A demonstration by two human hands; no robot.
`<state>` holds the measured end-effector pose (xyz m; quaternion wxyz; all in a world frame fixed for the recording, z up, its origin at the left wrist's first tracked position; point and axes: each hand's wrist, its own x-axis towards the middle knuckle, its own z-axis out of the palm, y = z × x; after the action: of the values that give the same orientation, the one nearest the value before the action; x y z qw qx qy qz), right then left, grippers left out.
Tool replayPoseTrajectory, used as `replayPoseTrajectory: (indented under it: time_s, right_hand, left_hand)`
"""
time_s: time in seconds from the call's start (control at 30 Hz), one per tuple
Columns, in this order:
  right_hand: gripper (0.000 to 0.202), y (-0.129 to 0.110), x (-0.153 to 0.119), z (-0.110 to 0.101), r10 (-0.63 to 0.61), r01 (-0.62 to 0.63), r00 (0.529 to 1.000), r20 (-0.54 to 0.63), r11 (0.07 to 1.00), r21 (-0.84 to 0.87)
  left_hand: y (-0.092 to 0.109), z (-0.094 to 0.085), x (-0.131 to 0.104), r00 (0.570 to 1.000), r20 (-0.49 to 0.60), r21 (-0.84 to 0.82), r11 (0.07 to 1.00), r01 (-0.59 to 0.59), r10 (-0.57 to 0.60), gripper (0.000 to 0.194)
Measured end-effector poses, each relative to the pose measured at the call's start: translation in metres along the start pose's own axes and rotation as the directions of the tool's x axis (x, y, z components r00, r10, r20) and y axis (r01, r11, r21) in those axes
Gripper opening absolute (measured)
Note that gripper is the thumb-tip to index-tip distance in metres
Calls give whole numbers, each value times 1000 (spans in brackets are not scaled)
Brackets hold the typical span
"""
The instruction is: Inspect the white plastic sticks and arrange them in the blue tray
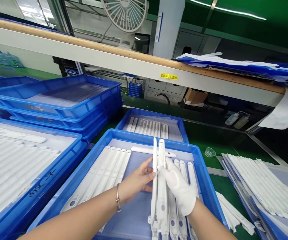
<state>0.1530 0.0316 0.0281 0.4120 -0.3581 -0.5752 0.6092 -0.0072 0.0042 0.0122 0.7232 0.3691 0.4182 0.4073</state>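
Note:
My left hand (136, 181), bare with a metal bangle at the wrist, pinches a long white plastic strip (154, 190) turned on its edge. In a white glove, my right hand (180, 185) grips a second white plastic strip (162, 203) close beside it, its face towards me. Both strips stand roughly upright above a blue tray (201, 160). Inside that tray, more white strips (116, 160) lie in a row at the left. Others (181, 170) lie at the right, partly hidden by my gloved hand, and a single strip (141, 150) lies crosswise at the back.
A blue tray of white strips (9, 163) stands at the left, with stacked blue trays (84, 116) behind it. Another tray (181, 125) sits beyond mine. At the right are a pile of strips (266, 183) and a clear cup (210, 152). A shelf beam (134, 60) crosses above.

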Motion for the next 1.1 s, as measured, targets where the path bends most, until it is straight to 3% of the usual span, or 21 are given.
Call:
replayPoseTrajectory:
  time_s: [0.2,0.53,0.77,0.9,1.1]
  right_hand:
    - [30,11,4,-8,193,-200,977,89,976,83]
    - [36,5,9,-12,247,-235,963,110,966,-111]
    - [26,12,8,-11,259,-247,961,93,961,-126]
    - [29,17,9,-12,286,-278,955,81,956,-90]
    - [35,19,9,-9,283,-298,949,136,949,102]
  left_hand:
    - [6,0,-1,999,-48,38,999,-12,14,73]
    - [1,-4,2,1000,-15,67,998,-4,5,78]
    - [0,-6,2,1000,22,83,996,-22,20,75]
    - [0,-6,2,999,32,70,998,-3,1,76]
    - [1,-6,0,998,55,43,999,30,-32,78]
